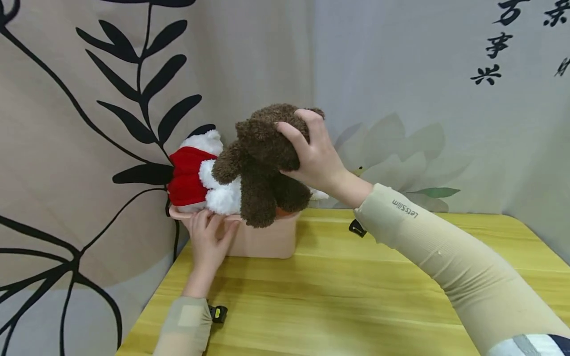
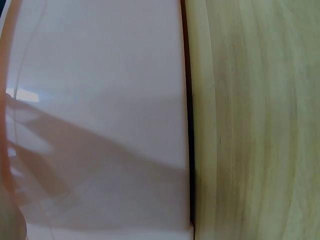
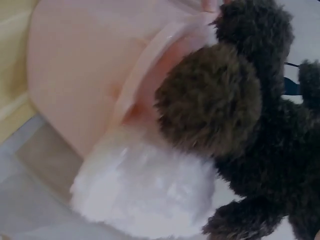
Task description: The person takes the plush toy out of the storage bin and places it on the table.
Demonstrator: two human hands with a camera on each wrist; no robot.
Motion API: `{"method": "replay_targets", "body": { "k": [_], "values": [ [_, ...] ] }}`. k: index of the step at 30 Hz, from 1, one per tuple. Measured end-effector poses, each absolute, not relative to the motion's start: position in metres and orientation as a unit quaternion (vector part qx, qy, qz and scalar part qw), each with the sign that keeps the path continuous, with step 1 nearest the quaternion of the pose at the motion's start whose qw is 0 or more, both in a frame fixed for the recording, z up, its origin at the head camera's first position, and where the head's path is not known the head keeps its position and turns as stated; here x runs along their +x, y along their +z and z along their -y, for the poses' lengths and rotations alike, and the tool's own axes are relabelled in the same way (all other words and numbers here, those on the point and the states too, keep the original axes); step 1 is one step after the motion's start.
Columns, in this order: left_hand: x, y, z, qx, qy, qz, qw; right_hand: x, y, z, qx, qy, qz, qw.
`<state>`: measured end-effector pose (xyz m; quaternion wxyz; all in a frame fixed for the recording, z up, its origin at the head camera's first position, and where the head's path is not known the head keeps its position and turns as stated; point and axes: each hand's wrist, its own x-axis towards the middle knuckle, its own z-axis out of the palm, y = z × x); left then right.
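My right hand point(image 1: 313, 153) grips a brown plush teddy bear point(image 1: 260, 198) by the head, fingers spread over its fur. The bear hangs over a pink plastic bin point(image 1: 267, 240), its legs at the rim. My left hand point(image 1: 209, 242) holds the bin's front rim. Inside the bin, at the left, sits a white plush toy in red clothing point(image 1: 189, 173), partly behind the bear. The right wrist view shows a brown paw point(image 3: 210, 100) over the bin's opening and a white fluffy part point(image 3: 145, 185) beside the rim. The bin's inside is mostly hidden.
The bin stands on a yellow wood-grain table point(image 1: 378, 287), near its back left edge. Behind it hangs a pale curtain point(image 1: 258, 54) with black leaf prints and dark characters. A black strap end point(image 1: 357, 228) shows below the right sleeve.
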<state>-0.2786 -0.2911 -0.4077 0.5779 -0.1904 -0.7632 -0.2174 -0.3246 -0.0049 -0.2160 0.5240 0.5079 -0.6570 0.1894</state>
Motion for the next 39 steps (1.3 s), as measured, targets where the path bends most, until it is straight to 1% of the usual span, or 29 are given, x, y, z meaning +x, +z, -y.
{"method": "replay_targets", "body": {
  "k": [6, 9, 13, 17, 20, 24, 28, 34, 36, 39],
  "values": [
    [-0.281, -0.41, 0.29, -0.188, -0.225, 0.761, 0.579, -0.326, -0.22, 0.013, 0.49, 0.17, 0.7, 0.49],
    [-0.28, -0.411, 0.289, -0.187, -0.228, 0.758, 0.581, -0.326, -0.229, 0.02, 0.487, 0.142, 0.703, 0.499],
    [-0.278, -0.41, 0.291, -0.192, -0.222, 0.762, 0.577, -0.323, -0.246, 0.035, 0.489, 0.096, 0.69, 0.525],
    [-0.278, -0.409, 0.29, -0.194, -0.214, 0.762, 0.579, -0.326, -0.258, 0.045, 0.488, 0.079, 0.691, 0.528],
    [-0.278, -0.408, 0.289, -0.196, -0.206, 0.763, 0.58, -0.33, -0.262, 0.047, 0.477, 0.082, 0.708, 0.513],
    [-0.279, -0.409, 0.291, -0.19, -0.207, 0.758, 0.589, -0.335, -0.262, 0.045, 0.47, 0.087, 0.738, 0.476],
    [-0.279, -0.41, 0.289, -0.19, -0.219, 0.742, 0.604, -0.336, -0.243, 0.038, 0.444, 0.135, 0.768, 0.441],
    [-0.275, -0.415, 0.289, -0.194, -0.222, 0.726, 0.621, -0.332, -0.186, 0.011, 0.371, 0.224, 0.809, 0.397],
    [-0.275, -0.414, 0.289, -0.196, -0.222, 0.726, 0.621, -0.33, -0.17, -0.002, 0.361, 0.233, 0.814, 0.391],
    [-0.277, -0.411, 0.288, -0.202, -0.22, 0.731, 0.613, -0.328, -0.153, -0.022, 0.361, 0.231, 0.811, 0.398]
  ]
}}
